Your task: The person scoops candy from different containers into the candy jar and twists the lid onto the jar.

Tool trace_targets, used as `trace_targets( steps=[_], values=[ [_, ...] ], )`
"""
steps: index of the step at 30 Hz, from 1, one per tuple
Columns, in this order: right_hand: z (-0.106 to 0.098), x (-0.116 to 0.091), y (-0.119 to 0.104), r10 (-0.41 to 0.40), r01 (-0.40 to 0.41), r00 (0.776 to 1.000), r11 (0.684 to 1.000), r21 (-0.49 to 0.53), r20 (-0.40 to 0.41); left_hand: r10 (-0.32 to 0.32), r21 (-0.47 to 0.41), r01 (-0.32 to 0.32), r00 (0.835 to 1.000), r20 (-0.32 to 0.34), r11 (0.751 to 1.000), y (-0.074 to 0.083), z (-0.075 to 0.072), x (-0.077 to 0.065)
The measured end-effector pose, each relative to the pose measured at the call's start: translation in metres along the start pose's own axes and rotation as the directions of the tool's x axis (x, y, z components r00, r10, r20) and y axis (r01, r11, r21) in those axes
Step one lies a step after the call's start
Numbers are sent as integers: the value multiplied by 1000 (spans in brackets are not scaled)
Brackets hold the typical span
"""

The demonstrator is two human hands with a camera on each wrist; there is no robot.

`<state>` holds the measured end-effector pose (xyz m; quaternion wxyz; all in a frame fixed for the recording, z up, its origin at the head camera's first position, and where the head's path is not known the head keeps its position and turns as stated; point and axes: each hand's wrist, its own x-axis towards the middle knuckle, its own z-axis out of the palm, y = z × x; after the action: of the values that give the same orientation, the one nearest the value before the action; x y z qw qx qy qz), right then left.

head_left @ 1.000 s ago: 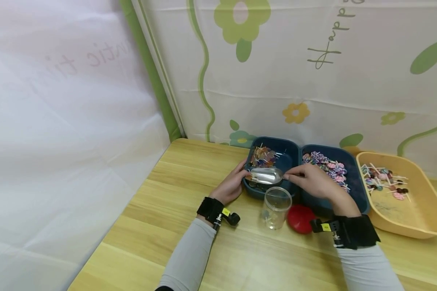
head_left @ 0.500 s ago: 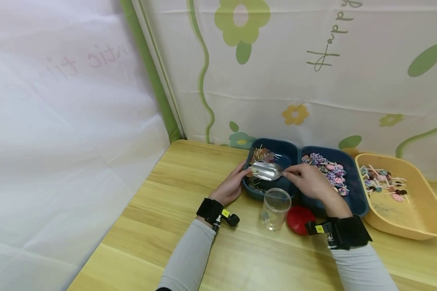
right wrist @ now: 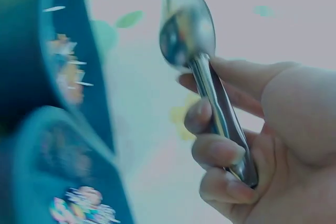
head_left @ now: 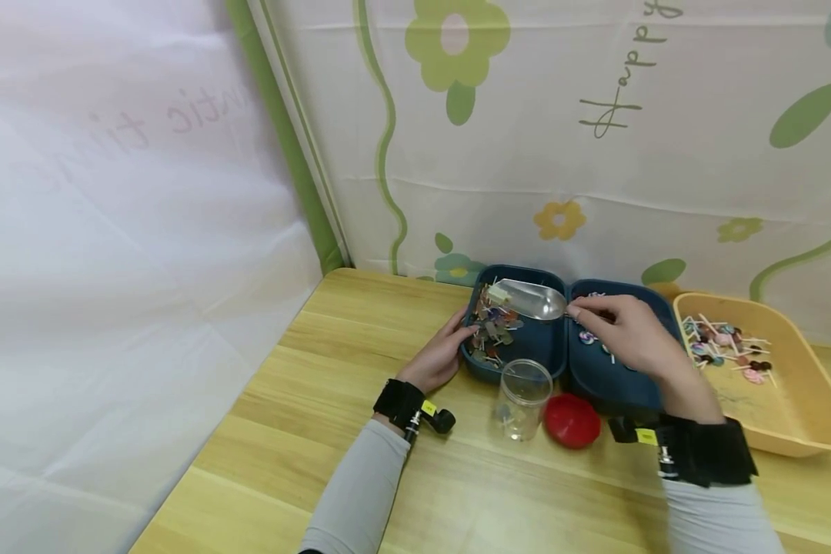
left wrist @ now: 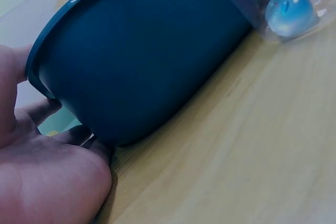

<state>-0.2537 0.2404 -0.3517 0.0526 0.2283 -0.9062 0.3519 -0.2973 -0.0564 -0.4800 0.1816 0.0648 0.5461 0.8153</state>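
My right hand [head_left: 633, 335] grips a shiny metal scoop [head_left: 536, 300] by its handle and holds it above the left blue bin. A pale piece [head_left: 498, 294] shows at the scoop's tip; whether it lies in the scoop is unclear. In the right wrist view, my fingers curl round the scoop handle [right wrist: 218, 103]. My left hand [head_left: 436, 358] holds the left blue bin [head_left: 547, 342] at its near left side, thumb over the rim. Small lollipops [head_left: 495, 331] lie along that bin's left side. The left wrist view shows the bin's outer wall [left wrist: 136, 51] against my fingers.
A clear plastic jar [head_left: 525, 404] with a small blue piece [left wrist: 291, 11] in it stands before the bins, beside a red lid [head_left: 572, 422]. To the right are a second blue bin [head_left: 609, 385] of swirl lollipops, partly hidden by my right hand, and a yellow bin [head_left: 789, 400].
The scoop has risen and shifted right, away from my left thumb, uncovering lollipops in the left bin. My right hand has moved right with it. My left hand stays on the bin.
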Motion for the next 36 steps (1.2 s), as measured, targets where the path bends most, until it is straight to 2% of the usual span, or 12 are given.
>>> trace_targets(
  steps=[5, 9, 13, 18, 20, 22, 24, 26, 29, 36],
  values=[
    [-27, -19, -8, -46, 46, 999, 999, 12, -28, -10, -24, 11, 1000, 9, 1000, 1, 0, 0],
    [-46, -35, -15, -67, 70, 995, 997, 38, -80, -16, -41, 17, 1000, 6, 999, 4, 0, 0],
    [-61, -52, -20, -59, 60, 991, 998, 0, -123, -21, -52, 22, 1000, 11, 998, 5, -1, 0],
    [-76, -72, -16, -90, 85, 995, 991, -101, -45, -16, -59, 17, 1000, 23, 998, 5, -1, 1],
    [-80, -79, -16, -60, 64, 998, 981, -180, 26, -16, -55, 18, 1000, 23, 998, 5, -1, 1],
    [-80, -84, -18, -4, 28, 996, 958, -284, 84, -16, -54, 17, 1000, 19, 998, 4, -1, 1],
    [-78, -86, -22, 42, 8, 992, 925, -379, 121, -19, -53, 20, 1000, 17, 998, 3, -1, 1],
    [-76, -85, -26, 38, 22, 990, 903, -429, 132, -20, -55, 21, 1000, 15, 998, 3, -1, 1],
    [-72, -84, -31, 19, 39, 992, 887, -461, 121, -18, -49, 18, 1000, 13, 999, 2, -1, 1],
    [-67, -82, -33, 21, 35, 993, 885, -464, 115, -8, -35, 9, 1000, 21, 999, 2, -2, 1]
  ],
)
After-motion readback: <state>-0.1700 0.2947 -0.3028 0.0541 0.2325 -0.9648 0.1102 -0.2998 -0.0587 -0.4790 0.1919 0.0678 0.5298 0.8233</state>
